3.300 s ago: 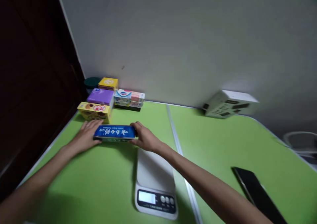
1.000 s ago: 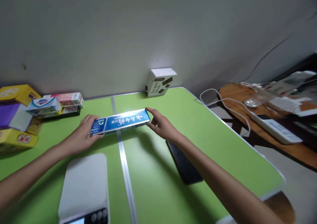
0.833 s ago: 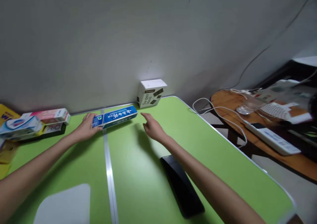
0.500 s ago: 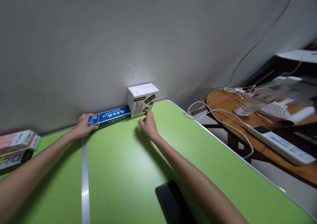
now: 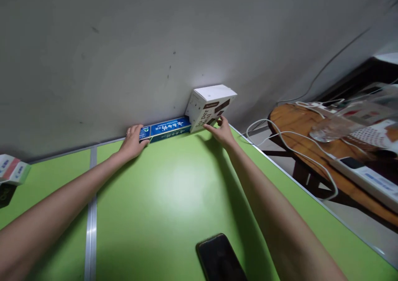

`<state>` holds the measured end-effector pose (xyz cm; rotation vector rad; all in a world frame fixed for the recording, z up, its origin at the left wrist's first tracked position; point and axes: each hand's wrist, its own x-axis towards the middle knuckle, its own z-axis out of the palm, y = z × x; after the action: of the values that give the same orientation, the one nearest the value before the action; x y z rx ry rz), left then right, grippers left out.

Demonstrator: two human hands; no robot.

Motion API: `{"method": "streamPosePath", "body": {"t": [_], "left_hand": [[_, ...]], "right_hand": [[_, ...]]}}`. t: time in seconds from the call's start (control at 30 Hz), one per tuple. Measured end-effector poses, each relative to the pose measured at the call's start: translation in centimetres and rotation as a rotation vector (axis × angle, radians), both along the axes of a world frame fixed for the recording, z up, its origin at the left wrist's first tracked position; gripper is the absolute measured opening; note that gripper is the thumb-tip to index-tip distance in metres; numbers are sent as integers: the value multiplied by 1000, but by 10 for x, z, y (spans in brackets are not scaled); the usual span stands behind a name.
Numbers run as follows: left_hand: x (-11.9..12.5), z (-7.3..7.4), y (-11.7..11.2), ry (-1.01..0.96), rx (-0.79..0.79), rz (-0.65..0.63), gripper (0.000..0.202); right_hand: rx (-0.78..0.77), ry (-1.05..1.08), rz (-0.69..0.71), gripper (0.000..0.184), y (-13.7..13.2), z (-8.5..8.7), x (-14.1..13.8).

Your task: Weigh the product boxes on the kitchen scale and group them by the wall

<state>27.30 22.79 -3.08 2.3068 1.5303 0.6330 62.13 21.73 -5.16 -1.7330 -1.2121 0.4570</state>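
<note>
Against the wall, a long blue toothpaste box (image 5: 168,126) lies flat on the green table (image 5: 149,198). My left hand (image 5: 132,142) grips its left end, thumb in front and fingers over the wall side. Touching the box's right end is a taller white carton (image 5: 197,109) with "Super Meal" printed on its front; it appears to lean to the right. My right hand (image 5: 222,132) is at the carton's lower front, thumb and forefinger apart, touching it near the right edge. Its other fingers are partly curled.
A black phone (image 5: 220,258) lies at the table's near side. Small boxes (image 5: 12,169) are stacked at the left edge. A metal seam (image 5: 91,231) crosses the tabletop. Right of it, a wooden table (image 5: 295,132) holds a power strip (image 5: 367,177), a white cable (image 5: 307,161) and a clear bottle (image 5: 326,127).
The toothpaste box and carton have slid right along the wall, away from the seam, with both hands. My right hand's thumb and forefinger have spread against the carton. The view has shifted.
</note>
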Motion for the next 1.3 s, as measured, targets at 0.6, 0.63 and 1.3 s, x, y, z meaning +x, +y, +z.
{"method": "streamPosePath", "body": {"t": [0.6,0.63,1.3], "left_hand": [[16,34,-42,141,48,63,37],[12,41,-53,158,34,11,38],[-256,93,-335,-129,-67,11,31]], "right_hand": [[-184,-71,244,45,-67,37,-74],[-203,-67,299,39,-77,44,-88],[-284,-86,1380,35,-270,143,-410]]}}
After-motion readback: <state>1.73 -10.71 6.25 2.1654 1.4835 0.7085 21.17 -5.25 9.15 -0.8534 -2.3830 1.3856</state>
